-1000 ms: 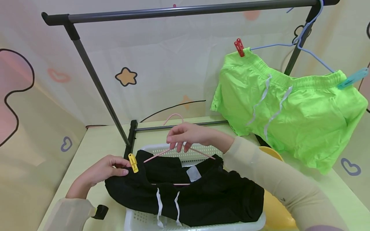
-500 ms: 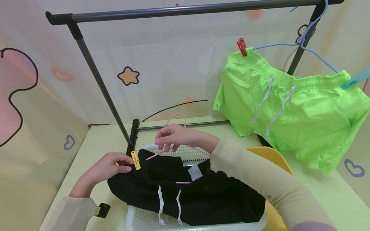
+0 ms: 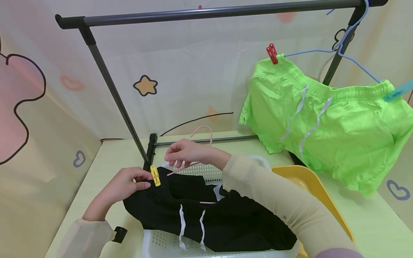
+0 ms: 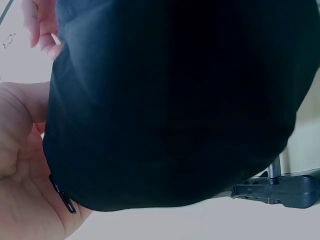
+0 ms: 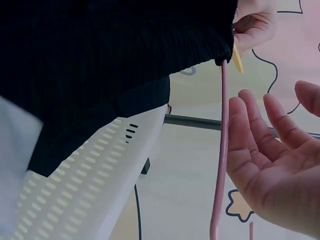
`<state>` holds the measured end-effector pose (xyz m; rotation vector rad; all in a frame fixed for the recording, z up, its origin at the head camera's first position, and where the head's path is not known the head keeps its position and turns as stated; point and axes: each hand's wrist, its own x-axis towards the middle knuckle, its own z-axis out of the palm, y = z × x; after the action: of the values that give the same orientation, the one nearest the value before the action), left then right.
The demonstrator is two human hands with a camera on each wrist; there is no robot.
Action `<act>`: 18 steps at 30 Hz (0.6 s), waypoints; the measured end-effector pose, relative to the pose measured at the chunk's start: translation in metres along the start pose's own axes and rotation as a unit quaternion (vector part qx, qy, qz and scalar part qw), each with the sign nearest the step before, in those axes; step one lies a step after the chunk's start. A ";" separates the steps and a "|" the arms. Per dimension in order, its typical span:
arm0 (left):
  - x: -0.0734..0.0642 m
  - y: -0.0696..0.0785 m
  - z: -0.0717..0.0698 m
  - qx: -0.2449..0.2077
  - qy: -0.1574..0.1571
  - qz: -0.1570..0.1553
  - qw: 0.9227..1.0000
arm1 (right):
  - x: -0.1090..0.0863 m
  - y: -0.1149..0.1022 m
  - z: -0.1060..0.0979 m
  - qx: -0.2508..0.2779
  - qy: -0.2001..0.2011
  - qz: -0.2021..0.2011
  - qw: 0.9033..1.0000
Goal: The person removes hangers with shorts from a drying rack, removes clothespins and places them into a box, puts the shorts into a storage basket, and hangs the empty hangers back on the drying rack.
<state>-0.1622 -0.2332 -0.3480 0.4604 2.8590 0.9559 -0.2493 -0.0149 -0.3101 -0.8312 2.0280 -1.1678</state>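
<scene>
Black shorts with white drawstrings lie over a white perforated basket. A pink hanger passes through their waist, its hook pointing up. At the waist's left corner sits a yellow clothespin. My left hand pinches the cloth beside this clothespin; in the left wrist view, the black fabric covers most of the scene. My right hand hovers over the hanger's left arm, fingers loosely bent. Seen from the right wrist, that hand is right beside the pink rod, gripping nothing.
A dark clothes rack spans the back. Bright green shorts hang at its right on a blue hanger, held by a red clothespin and a teal clothespin. A yellow basin stands right of the basket.
My right hand has moved left over the hanger, closer to the yellow clothespin, its forearm now crossing the shorts' right side. My left hand keeps its pinch. The head view has shifted slightly.
</scene>
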 end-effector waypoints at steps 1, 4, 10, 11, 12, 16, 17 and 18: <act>0.000 0.000 0.000 0.000 0.002 0.000 1.000 | 0.001 -0.001 0.001 -0.005 0.001 0.001 1.000; 0.000 0.001 0.001 0.000 0.010 0.003 1.000 | 0.005 -0.003 0.004 -0.015 0.006 0.004 1.000; 0.000 0.003 0.003 0.011 0.034 0.021 0.999 | 0.014 -0.007 0.011 -0.026 0.010 0.019 0.999; 0.000 0.003 0.003 0.014 0.038 0.024 0.999 | 0.016 -0.007 0.012 -0.027 0.010 0.023 0.999; 0.000 0.003 0.004 0.018 0.041 0.027 0.999 | 0.017 -0.008 0.014 -0.030 0.010 0.028 0.999; 0.000 0.005 0.005 0.024 0.049 0.034 0.998 | 0.023 -0.009 0.019 -0.045 0.013 0.048 0.998; 0.000 0.005 0.005 0.025 0.051 0.035 0.998 | 0.024 -0.009 0.020 -0.048 0.014 0.054 0.997; 0.001 0.005 0.005 0.027 0.052 0.036 0.998 | 0.026 -0.009 0.021 -0.053 0.016 0.059 0.997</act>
<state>-0.1606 -0.2265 -0.3493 0.5386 2.9860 0.9441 -0.2463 -0.0486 -0.3155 -0.7359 2.1499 -1.0223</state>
